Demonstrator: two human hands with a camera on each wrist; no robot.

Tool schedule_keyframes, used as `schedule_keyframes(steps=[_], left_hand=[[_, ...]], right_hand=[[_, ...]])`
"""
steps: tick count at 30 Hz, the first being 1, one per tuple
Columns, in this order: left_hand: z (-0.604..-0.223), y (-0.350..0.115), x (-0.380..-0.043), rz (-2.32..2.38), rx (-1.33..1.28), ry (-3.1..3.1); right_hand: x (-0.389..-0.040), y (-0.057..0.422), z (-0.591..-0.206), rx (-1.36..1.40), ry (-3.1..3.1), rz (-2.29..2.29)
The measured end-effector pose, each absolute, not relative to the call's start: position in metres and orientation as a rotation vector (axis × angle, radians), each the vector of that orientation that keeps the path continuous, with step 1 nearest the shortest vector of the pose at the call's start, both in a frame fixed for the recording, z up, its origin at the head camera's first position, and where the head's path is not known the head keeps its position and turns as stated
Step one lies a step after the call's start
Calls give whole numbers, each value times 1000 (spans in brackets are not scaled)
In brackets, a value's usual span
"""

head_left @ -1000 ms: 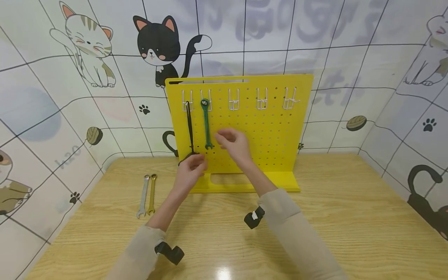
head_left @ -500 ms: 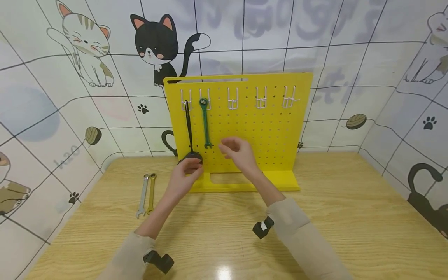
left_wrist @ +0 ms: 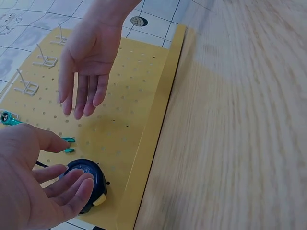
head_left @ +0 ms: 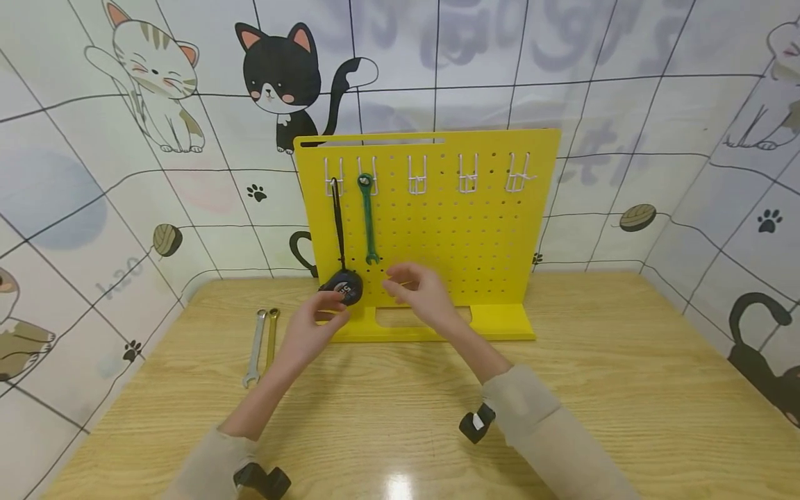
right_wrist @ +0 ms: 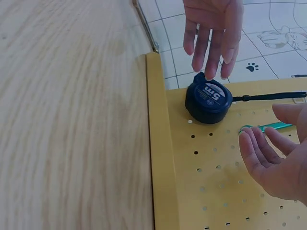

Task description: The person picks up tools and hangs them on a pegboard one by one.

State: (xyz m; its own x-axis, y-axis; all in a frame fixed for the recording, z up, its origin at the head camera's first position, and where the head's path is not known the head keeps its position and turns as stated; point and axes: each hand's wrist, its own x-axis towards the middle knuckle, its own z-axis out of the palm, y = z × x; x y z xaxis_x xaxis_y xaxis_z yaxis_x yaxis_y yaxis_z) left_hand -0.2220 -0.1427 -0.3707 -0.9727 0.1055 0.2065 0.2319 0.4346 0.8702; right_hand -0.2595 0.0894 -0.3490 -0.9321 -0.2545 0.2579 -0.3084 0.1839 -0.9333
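Note:
A black tape measure (head_left: 347, 286) hangs by its black strap from the leftmost white hook of the yellow pegboard (head_left: 462, 243). Beside it, on the second hook, hangs a green wrench (head_left: 368, 219). My left hand (head_left: 311, 325) is just in front of and below the tape measure, fingers loosely bent and holding nothing; in the head view it covers a bit of the case. To the right of the green wrench's lower end hovers my right hand (head_left: 423, 297), its fingers relaxed around nothing. The right wrist view shows the tape measure (right_wrist: 208, 99) apart from both hands.
A silver wrench (head_left: 255, 347) and a gold wrench (head_left: 271, 337) lie on the wooden table (head_left: 387, 403) left of the board, the gold one partly behind my left forearm. More white hooks (head_left: 467, 173) line the board's top. A cat-printed wall covering (head_left: 625, 125) stands behind.
My left hand has drawn back down and left from the tape measure, uncovering its case. My right hand has lowered from beside the green wrench. Both hanging tools keep their places.

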Motion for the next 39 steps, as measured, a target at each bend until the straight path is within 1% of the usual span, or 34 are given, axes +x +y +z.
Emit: schedule_keyframes(steps=[7, 17, 25, 39], left_hand=[[-375, -158, -215, -1566, -297, -2562], [-379, -186, -203, -1528, -233, -2627], [-384, -206, -197, -1445, -155, -2722], [-386, -229, -188, -1374, -113, -2776]], right_hand=[[-254, 84, -354, 569, -2444, 1893], [-248, 70, -361, 655, -2507, 1911], [-247, 61, -360, 695, -2541, 1930], [-247, 45, -361, 693, -2584, 2005]])
